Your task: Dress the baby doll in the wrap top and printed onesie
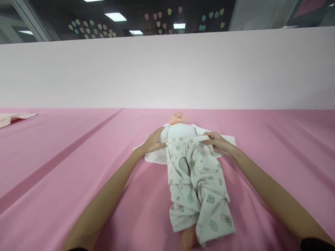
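A baby doll (178,118) lies on its back, its head toward the wall, in a white top (158,156) spread out at both sides. White trousers printed with small green and pink animals (209,181) cover its legs up to the waist. One bare foot (188,238) shows below a trouser leg; the other foot is hidden. My left hand (155,142) rests on the top at the doll's side, fingers stretched out, thumb touching the waistband. At the opposite side, my right hand (216,142) pinches the trousers' waistband between thumb and fingers.
A pink sheet (78,167) with long creases covers the surface under the doll. At the far left lies a folded pale pink cloth (15,118). Behind stands a low white wall (167,73), topped by dark glass with heart stickers (160,15).
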Demonstrator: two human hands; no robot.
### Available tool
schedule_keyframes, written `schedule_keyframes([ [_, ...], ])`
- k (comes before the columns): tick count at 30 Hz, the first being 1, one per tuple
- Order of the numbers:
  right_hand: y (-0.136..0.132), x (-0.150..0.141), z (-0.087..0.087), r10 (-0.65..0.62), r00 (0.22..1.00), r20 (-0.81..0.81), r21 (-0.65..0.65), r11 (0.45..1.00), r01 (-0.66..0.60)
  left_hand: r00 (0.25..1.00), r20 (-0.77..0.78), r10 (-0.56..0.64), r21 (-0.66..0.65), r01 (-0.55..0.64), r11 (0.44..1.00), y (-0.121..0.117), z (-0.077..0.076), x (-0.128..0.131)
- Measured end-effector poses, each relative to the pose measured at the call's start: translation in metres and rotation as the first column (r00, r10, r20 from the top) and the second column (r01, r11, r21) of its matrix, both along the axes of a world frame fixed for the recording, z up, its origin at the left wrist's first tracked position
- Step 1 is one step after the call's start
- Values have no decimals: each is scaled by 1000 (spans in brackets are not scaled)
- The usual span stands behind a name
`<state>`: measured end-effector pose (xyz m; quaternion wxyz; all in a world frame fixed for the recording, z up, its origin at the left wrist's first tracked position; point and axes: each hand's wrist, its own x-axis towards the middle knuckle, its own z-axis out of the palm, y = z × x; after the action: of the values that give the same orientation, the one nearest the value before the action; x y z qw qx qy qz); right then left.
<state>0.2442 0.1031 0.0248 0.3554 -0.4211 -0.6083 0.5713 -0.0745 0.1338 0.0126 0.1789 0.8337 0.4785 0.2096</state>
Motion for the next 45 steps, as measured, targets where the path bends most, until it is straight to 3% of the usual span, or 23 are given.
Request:
schedule_keyframes([
  [3,-2,3,4,147,989,-5,-50,988,-147,995,-14,101,-33,-101,994,2,-3,1],
  [5,-3,5,6,190,973,132,-36,982,-187,988,-44,151,-27,-152,988,2,-4,3],
  [8,5,4,3,63,939,338,118,987,-109,984,-98,147,23,-145,989,1,-2,6],
  [12,31,-10,-2,-141,965,222,285,956,74,956,-219,198,110,-177,978,1,9,14],
  [14,47,-19,-3,-161,967,198,304,948,95,933,-289,214,156,-175,972,3,16,19],
  [18,71,-23,-10,-80,980,181,280,960,27,901,-390,189,181,-126,975,13,25,27],
  [21,81,-19,-23,-104,978,179,321,946,42,891,-370,263,224,-189,956,22,23,30],
  [23,84,-20,-33,-280,931,234,444,883,154,887,-321,331,257,-254,932,27,19,30],
  [26,85,-27,-46,-564,767,306,637,720,276,901,-187,390,273,-334,902,32,10,28],
  [29,86,-33,-54,-668,686,289,692,641,332,917,-16,399,256,-382,888,34,2,24],
  [32,89,-33,-56,-682,703,200,684,611,398,906,110,410,158,-423,892,37,-1,18],
  [34,90,-31,-54,-635,758,147,662,633,401,895,152,418,66,-432,900,37,3,14],
  [37,91,-26,-46,-470,867,163,565,765,309,933,77,353,-16,-352,936,32,17,9],
  [40,86,-22,-32,-335,923,188,442,868,225,982,-22,186,80,-184,980,20,34,13],
  [42,81,-21,-23,-318,926,206,391,894,220,992,-42,120,186,-110,976,12,42,22],
  [45,74,-23,-12,-321,920,226,389,895,217,995,-77,60,188,-45,981,6,44,36],
])
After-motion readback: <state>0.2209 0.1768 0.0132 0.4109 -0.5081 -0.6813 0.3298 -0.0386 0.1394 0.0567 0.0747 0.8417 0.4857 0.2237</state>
